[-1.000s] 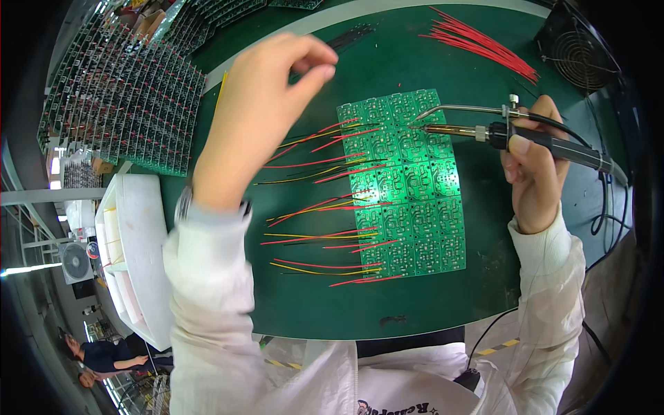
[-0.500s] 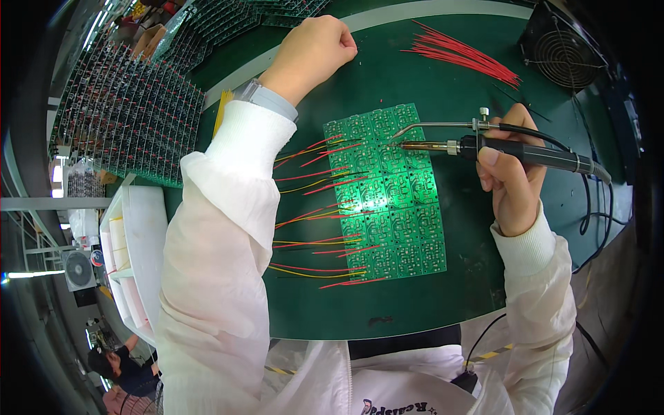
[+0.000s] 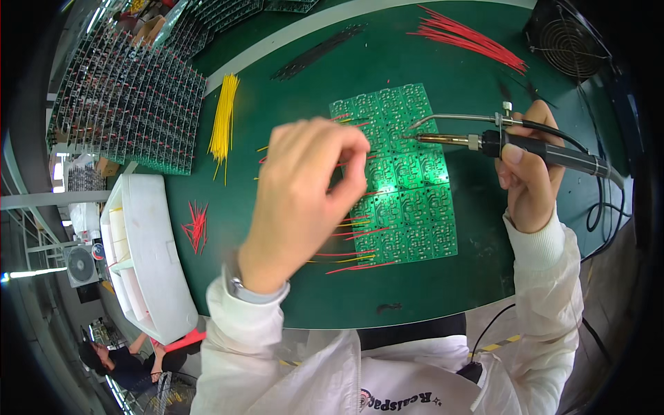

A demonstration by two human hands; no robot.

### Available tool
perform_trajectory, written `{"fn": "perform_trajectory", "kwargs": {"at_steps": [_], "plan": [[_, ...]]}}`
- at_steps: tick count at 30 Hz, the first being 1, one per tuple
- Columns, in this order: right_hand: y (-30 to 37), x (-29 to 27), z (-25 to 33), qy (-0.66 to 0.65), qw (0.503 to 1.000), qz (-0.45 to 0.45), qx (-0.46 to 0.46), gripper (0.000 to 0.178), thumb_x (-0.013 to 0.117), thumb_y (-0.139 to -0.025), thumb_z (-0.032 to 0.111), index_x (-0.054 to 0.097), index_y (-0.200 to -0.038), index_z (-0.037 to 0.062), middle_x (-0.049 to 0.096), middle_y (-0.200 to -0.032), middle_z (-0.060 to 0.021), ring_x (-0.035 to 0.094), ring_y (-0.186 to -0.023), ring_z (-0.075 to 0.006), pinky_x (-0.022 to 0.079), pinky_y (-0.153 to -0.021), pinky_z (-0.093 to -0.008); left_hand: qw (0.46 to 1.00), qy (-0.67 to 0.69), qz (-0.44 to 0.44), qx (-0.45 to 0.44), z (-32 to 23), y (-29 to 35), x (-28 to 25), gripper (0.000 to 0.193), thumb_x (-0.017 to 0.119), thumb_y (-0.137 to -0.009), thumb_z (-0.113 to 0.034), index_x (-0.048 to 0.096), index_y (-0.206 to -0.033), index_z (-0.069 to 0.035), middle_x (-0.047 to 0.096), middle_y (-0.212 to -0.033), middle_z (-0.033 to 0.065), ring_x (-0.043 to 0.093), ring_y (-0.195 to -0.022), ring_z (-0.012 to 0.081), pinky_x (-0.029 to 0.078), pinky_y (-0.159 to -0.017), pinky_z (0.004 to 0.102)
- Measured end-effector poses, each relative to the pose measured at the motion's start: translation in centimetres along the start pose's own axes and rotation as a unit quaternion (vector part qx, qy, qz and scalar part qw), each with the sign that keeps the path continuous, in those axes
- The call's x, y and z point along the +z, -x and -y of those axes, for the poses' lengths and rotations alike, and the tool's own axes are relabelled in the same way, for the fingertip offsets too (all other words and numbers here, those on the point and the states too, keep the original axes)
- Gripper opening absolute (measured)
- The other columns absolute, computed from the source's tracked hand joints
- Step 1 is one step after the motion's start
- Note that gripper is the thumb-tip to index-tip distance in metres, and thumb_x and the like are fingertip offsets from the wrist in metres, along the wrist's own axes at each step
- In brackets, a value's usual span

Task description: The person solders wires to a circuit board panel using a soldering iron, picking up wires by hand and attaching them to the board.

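In my right hand is a soldering iron, gripped like a pen, with a thin metal feed tube clamped along it. Its tip points left and hovers over the upper part of a green circuit board panel; I cannot tell if it touches. My left hand is over the panel's left edge, thumb and forefinger pinched together. Anything between those fingertips is too small to make out. Red and yellow wires stick out leftward from that edge, partly hidden beneath the left hand.
Loose wires lie in bundles: black and red at the far side, yellow and short red at the left. A white bin and stacked boards stand left, a fan far right. Another person sits beyond.
My left hand has come back from the far side of the table to the panel's left edge, uncovering the black wires. The iron has shifted slightly right within the view.
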State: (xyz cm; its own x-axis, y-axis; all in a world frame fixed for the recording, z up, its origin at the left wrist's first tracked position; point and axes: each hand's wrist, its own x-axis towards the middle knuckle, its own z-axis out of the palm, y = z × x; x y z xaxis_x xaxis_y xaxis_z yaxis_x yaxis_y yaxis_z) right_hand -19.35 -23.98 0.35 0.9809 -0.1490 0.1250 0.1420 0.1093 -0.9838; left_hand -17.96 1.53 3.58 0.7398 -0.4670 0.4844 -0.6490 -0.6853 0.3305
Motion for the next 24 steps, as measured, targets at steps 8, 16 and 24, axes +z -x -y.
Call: {"fn": "perform_trajectory", "kwargs": {"at_steps": [8,16,24], "plan": [[2.9,0.5,-0.5,-0.002,1.000,0.008,-0.017,0.032,0.069,-0.074,0.019,0.041,-0.084,0.0072,0.043,-0.061,-0.0010,0.037,-0.049,-0.0076,0.028,-0.047,-0.0235,0.999,0.013,0.008,0.030,0.1,2.6,1.2,0.019,0.078,-0.077,0.001,0.067,-0.092,-0.005,0.066,-0.087,0.0048,0.062,-0.079,0.0230,0.045,-0.077,0.0358],[3.1,0.3,-1.0,0.030,0.999,0.021,-0.014,0.037,0.072,-0.071,0.023,0.042,-0.086,0.0079,0.044,-0.065,-0.0015,0.037,-0.051,-0.0078,0.028,-0.049,-0.0245,1.000,0.009,-0.007,0.029,0.3,3.4,2.0,0.021,0.080,-0.072,0.001,0.070,-0.089,-0.006,0.066,-0.086,0.0041,0.062,-0.079,0.0228,0.045,-0.077,0.0360],[3.0,0.0,-1.1,0.048,0.998,0.037,-0.009,0.039,0.074,-0.070,0.024,0.041,-0.084,0.0085,0.040,-0.068,0.0012,0.033,-0.060,-0.0073,0.025,-0.056,-0.0254,0.999,-0.001,-0.013,0.050,0.4,3.5,2.3,0.022,0.081,-0.068,0.001,0.070,-0.086,-0.006,0.065,-0.085,0.0026,0.062,-0.078,0.0213,0.044,-0.075,0.0342]]}}
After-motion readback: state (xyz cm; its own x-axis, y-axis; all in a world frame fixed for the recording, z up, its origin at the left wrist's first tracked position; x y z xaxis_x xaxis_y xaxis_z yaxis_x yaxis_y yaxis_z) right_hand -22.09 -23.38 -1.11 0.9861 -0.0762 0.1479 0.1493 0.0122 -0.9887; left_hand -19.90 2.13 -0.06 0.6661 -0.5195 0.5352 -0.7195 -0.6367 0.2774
